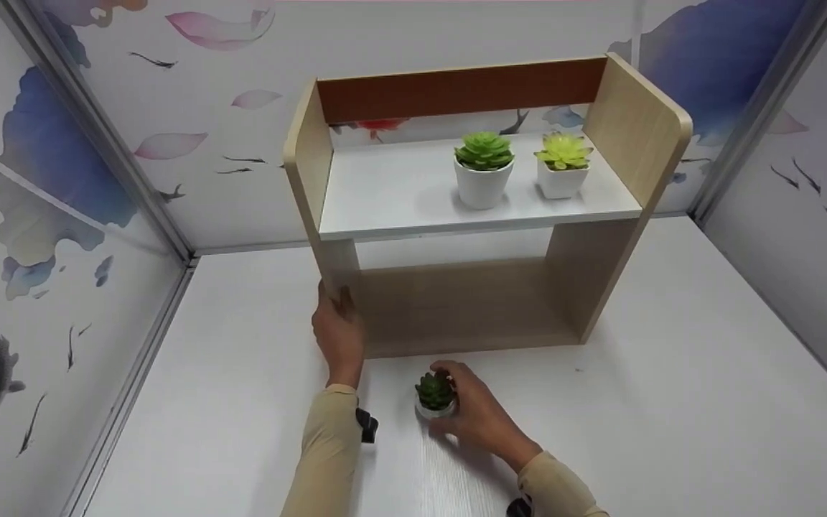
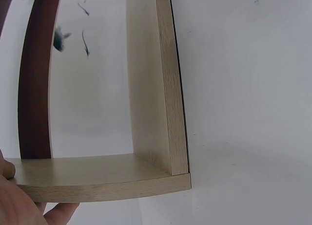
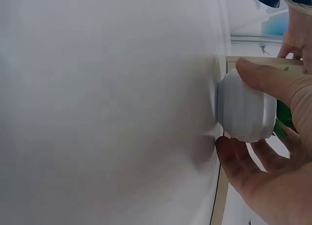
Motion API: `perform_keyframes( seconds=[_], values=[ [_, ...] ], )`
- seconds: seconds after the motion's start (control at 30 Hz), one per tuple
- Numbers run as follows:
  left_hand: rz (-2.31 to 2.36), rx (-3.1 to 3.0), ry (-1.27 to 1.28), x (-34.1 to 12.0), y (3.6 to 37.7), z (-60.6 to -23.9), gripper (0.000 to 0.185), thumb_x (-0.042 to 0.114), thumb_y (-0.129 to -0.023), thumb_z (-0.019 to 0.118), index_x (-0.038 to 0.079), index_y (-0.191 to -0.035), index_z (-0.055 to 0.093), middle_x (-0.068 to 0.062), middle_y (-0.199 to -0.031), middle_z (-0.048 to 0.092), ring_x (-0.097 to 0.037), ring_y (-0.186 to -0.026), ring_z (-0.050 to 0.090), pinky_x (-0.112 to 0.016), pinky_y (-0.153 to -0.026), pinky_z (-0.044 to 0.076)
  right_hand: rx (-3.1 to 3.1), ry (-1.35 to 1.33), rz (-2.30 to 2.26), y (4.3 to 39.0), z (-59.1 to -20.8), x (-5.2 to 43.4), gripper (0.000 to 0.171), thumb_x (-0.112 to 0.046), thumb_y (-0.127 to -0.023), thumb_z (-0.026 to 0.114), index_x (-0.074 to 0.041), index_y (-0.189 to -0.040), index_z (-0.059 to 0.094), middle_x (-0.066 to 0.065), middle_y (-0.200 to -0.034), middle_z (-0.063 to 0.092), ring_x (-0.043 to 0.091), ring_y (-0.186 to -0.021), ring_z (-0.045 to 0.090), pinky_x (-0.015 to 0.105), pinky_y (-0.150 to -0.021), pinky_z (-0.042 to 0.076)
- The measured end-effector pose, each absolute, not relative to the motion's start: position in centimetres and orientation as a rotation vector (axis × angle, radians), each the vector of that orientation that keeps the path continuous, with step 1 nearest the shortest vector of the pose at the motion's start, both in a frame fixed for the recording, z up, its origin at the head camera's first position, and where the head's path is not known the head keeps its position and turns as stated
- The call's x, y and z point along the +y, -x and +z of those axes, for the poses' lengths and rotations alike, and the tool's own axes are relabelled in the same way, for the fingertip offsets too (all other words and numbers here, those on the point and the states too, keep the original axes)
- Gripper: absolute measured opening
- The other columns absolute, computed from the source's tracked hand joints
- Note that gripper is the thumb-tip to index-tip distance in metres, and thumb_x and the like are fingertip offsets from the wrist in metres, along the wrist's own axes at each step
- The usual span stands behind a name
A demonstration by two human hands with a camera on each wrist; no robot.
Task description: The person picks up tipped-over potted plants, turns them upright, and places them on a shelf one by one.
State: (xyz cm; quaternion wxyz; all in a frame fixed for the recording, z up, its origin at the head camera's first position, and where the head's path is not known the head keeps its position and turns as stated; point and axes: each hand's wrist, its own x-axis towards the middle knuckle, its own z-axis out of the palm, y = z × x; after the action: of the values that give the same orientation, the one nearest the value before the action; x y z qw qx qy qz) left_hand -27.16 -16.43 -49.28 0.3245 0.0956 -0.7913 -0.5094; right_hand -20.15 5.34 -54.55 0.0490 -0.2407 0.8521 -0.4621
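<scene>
A small wooden desktop shelf (image 1: 471, 309) with a white upper board stands in front of me. My left hand (image 1: 339, 334) grips the shelf's left side panel (image 2: 107, 188), thumb on one face and fingers on the other. In front of the shelf, my right hand (image 1: 482, 409) holds a small potted succulent (image 1: 434, 392), dark green in a round white pot (image 3: 246, 108). Its thumb lies on one side of the pot and the fingers curl around the other. The pot's base is right at the tabletop.
On the upper board stand a green succulent in a round white pot (image 1: 484, 172) and a yellow-green one in a square white pot (image 1: 563, 165). The white table (image 1: 708, 402) is bordered by printed wall panels (image 1: 90, 165) at the back and sides.
</scene>
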Motion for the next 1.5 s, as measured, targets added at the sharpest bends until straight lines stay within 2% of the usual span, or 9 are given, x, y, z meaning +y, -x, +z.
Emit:
perform_keyframes(
  seconds=[0.13,0.27,0.63,0.87,0.97,1.23,1.5],
  values=[
    [-1.341,-2.076,-0.252,-16.3,27.2,-49.3,0.042,0.016,-0.109,0.05,0.003,-0.149,0.047,-0.019,-0.141,0.061,-0.03,-0.129,0.062,-0.048,-0.102,0.052,2.521,0.675,-1.477,20.3,-54.6,5.6,0.093,-0.007,-0.075,0.092,-0.003,-0.151,0.038,0.016,-0.135,0.055,0.035,-0.124,0.058,0.055,-0.105,0.047],
    [-1.348,-2.08,-0.264,-16.3,27.3,-49.2,0.043,0.017,-0.109,0.051,0.003,-0.15,0.047,-0.019,-0.143,0.06,-0.03,-0.13,0.061,-0.048,-0.104,0.051,2.472,0.624,-1.497,20.5,-54.5,6.1,0.096,-0.014,-0.075,0.093,-0.005,-0.153,0.037,0.014,-0.136,0.054,0.033,-0.121,0.057,0.053,-0.103,0.048],
    [-1.34,-2.081,-0.265,-16.3,27.5,-49.1,0.042,0.015,-0.109,0.052,0.005,-0.15,0.047,-0.017,-0.144,0.06,-0.03,-0.128,0.062,-0.048,-0.104,0.051,2.436,0.607,-1.467,20.4,-54.6,6.2,0.078,-0.024,-0.083,0.088,-0.007,-0.147,0.045,0.014,-0.139,0.054,0.033,-0.123,0.057,0.05,-0.101,0.05],
    [-1.357,-2.061,-0.226,-16.2,27.2,-49.6,0.041,0.014,-0.109,0.05,0.005,-0.148,0.048,-0.019,-0.139,0.063,-0.029,-0.119,0.067,-0.047,-0.09,0.056,2.416,0.606,-1.452,20.2,-54.5,5.9,0.073,-0.026,-0.085,0.086,-0.009,-0.145,0.048,0.012,-0.14,0.056,0.034,-0.124,0.058,0.052,-0.102,0.05],
    [-1.336,-2.058,-0.217,-16.2,27.2,-49.7,0.04,0.014,-0.109,0.051,0.005,-0.148,0.049,-0.019,-0.138,0.063,-0.03,-0.123,0.065,-0.048,-0.095,0.055,2.406,0.592,-1.487,20.2,-54.3,5.9,0.073,-0.027,-0.085,0.086,-0.008,-0.145,0.048,0.013,-0.141,0.057,0.036,-0.122,0.06,0.053,-0.101,0.051],
    [-1.318,-2.073,-0.247,-16.3,27.2,-49.6,0.041,0.015,-0.109,0.052,0.005,-0.148,0.049,-0.019,-0.141,0.062,-0.031,-0.126,0.063,-0.048,-0.101,0.053,2.429,0.659,-1.541,20.0,-51.8,5.9,0.068,-0.029,-0.085,0.086,-0.007,-0.141,0.053,0.008,-0.133,0.061,0.026,-0.121,0.06,0.048,-0.103,0.052],
    [-1.294,-2.089,-0.265,-16.5,27.2,-49.6,0.042,0.016,-0.109,0.052,0.003,-0.148,0.049,-0.02,-0.138,0.063,-0.032,-0.125,0.064,-0.05,-0.1,0.053,2.505,0.717,-1.556,19.2,-47.5,5.6,0.065,-0.03,-0.085,0.086,-0.015,-0.14,0.054,0.0,-0.129,0.064,0.02,-0.121,0.06,0.046,-0.104,0.051]
  ],
)
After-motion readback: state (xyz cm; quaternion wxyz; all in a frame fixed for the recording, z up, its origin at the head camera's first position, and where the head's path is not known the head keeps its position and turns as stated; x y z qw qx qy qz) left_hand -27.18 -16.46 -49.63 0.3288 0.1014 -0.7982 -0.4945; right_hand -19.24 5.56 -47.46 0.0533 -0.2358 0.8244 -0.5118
